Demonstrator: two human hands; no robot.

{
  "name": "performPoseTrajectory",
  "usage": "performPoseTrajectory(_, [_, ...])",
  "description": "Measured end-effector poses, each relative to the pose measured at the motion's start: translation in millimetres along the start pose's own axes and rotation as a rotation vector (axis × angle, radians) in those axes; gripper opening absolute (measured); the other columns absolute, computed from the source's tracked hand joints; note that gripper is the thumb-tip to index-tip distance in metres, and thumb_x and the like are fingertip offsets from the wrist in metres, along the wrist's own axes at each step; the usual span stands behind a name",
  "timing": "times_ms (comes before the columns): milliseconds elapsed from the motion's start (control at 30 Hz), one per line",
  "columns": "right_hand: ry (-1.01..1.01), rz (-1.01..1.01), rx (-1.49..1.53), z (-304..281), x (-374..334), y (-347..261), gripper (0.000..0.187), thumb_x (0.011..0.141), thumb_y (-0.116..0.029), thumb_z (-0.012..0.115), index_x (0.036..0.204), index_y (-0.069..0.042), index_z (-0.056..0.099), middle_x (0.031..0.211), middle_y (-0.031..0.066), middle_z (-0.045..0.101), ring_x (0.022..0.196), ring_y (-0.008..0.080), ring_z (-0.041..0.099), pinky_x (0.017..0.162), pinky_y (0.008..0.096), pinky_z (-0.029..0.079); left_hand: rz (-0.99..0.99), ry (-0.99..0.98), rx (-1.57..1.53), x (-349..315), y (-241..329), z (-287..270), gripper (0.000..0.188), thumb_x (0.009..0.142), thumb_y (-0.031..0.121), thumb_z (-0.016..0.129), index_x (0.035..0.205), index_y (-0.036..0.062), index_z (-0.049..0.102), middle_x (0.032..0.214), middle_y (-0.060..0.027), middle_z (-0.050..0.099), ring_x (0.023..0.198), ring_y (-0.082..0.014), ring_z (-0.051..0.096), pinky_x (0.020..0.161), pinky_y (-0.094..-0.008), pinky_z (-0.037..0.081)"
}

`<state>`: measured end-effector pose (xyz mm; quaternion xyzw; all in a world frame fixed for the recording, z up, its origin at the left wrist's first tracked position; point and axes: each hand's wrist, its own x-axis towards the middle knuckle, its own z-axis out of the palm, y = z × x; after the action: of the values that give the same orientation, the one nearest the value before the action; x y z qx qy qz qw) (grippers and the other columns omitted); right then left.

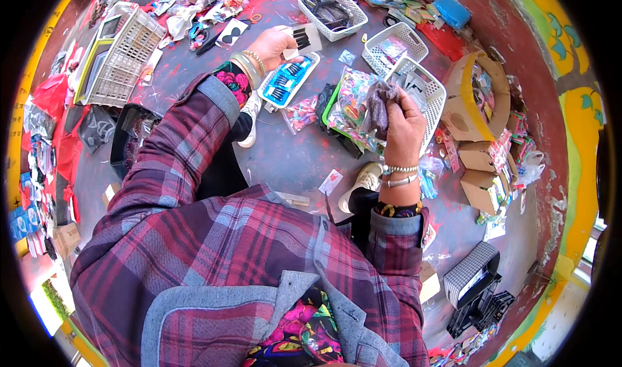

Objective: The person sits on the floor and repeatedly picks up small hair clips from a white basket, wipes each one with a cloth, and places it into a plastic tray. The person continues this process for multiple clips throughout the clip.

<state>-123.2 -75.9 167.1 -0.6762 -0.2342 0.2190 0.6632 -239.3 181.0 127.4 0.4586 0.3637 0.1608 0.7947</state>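
My left hand is closed on a small clear packet holding dark strips that look like hair clips. Just below it, a narrow white basket contains blue cards with black clips on them. In my right hand a crumpled grey-purple cloth is pinched between thumb and fingers. Behind that cloth lies a clear bag of small colourful pieces, partly covered by it. A white basket with grey-white packets stands right beside my right hand.
Two more white baskets stand at the back, one with black items. A round cardboard box and smaller cartons line the right. Large upright crates stand at left. Assorted goods are heaped along the far edge.
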Motion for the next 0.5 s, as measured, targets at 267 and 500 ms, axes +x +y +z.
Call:
performPoseTrajectory(267, [-0.224,0.112,-0.038,24.4,-32.7,-22.9,0.024,0.084,0.001,0.049,0.106,0.002,0.059,0.094,0.0046,0.062,0.086,0.0094,0.056,0.076,0.0225,0.044,0.176,0.38,0.897,111.5,-128.0,-109.2,0.022,0.067,0.014,0.061,0.085,0.0011,0.062,0.075,-0.0153,0.062,0.068,-0.0285,0.061,0.062,-0.037,0.048])
performPoseTrajectory(500, [-0.313,0.233,-0.136,17.2,-26.8,-26.7,0.031,0.078,0.006,0.043,0.106,0.005,0.057,0.102,0.01,0.059,0.094,0.015,0.055,0.084,0.0251,0.042,0.208,0.552,1.26,154.4,-216.3,-111.4,0.02,0.071,0.021,0.054,0.076,0.0075,0.067,0.077,-0.0178,0.063,0.077,-0.0349,0.061,0.072,-0.0434,0.048])
